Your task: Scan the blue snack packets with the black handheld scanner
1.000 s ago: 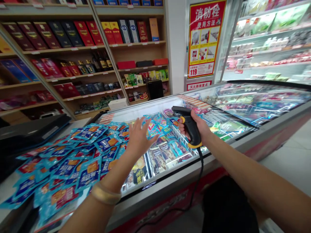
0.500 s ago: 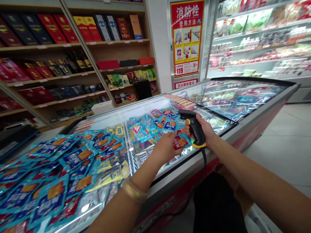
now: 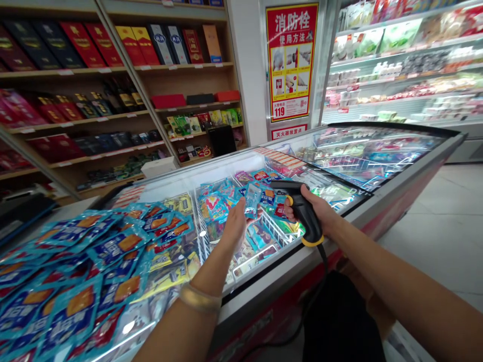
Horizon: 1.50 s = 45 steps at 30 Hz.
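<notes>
My right hand [image 3: 313, 208] is wrapped around the grip of a black and yellow barcode scanner [image 3: 304, 213], whose head points left over the freezer. A cable runs down from its handle. In my left hand [image 3: 237, 221] is a blue snack packet [image 3: 252, 200], its pale, shiny side showing. The fingers behind that packet are mostly hidden. Under and beyond it, more blue packets [image 3: 217, 201] lie on the freezer's glass top. Near the scanner rests a blue and red packet [image 3: 281, 210].
A large heap of blue snack packets [image 3: 121, 244] covers the left of the chest freezer [image 3: 260, 276]. Wooden shelves [image 3: 188, 68] with boxes and bottles stand behind. A red poster [image 3: 292, 60] hangs on the pillar, and a lit display fridge [image 3: 407, 65] is at right.
My left hand has moved left and up, away from the scanner, with a packet raised in it. The blue and red packet beside the scanner is out of my fingers. The scanner has dipped slightly.
</notes>
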Each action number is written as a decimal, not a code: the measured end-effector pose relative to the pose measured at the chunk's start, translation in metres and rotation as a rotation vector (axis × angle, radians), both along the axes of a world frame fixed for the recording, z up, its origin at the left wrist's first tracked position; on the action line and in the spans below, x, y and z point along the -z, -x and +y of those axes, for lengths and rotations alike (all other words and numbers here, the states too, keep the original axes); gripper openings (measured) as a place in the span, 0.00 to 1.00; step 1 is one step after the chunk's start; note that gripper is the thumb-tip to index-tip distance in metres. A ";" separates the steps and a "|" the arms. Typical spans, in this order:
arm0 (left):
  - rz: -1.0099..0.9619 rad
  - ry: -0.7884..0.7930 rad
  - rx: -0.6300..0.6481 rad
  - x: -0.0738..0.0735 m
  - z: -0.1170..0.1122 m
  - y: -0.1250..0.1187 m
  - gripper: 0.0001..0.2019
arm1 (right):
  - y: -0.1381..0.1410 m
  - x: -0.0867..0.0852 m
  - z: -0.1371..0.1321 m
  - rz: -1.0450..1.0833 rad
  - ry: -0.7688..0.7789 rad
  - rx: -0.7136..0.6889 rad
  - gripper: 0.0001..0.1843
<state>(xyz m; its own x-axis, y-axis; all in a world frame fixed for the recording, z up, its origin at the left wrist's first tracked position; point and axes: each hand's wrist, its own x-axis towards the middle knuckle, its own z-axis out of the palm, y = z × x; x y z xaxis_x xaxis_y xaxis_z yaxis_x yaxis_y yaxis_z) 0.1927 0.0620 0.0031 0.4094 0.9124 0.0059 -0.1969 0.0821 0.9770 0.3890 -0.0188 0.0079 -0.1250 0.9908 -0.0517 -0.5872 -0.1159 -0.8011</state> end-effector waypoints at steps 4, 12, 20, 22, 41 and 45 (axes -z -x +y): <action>-0.020 -0.001 -0.006 0.000 0.000 0.000 0.24 | 0.000 0.001 -0.001 -0.020 -0.017 -0.036 0.27; 0.042 -0.049 -0.002 0.000 -0.001 0.001 0.30 | 0.000 0.002 -0.002 -0.052 -0.047 -0.096 0.27; 0.117 -0.096 0.013 -0.002 -0.002 0.002 0.31 | 0.000 0.004 -0.001 -0.010 -0.040 -0.090 0.25; 0.122 -0.088 0.014 0.000 -0.001 0.001 0.31 | 0.000 0.005 -0.001 0.003 -0.031 -0.075 0.25; 1.320 -0.887 -0.745 -0.050 0.007 0.197 0.27 | 0.127 -0.030 0.041 0.076 -0.051 -0.252 0.26; 1.663 -0.785 -0.687 -0.035 0.001 0.244 0.25 | 0.169 -0.031 0.056 0.099 0.007 -0.312 0.27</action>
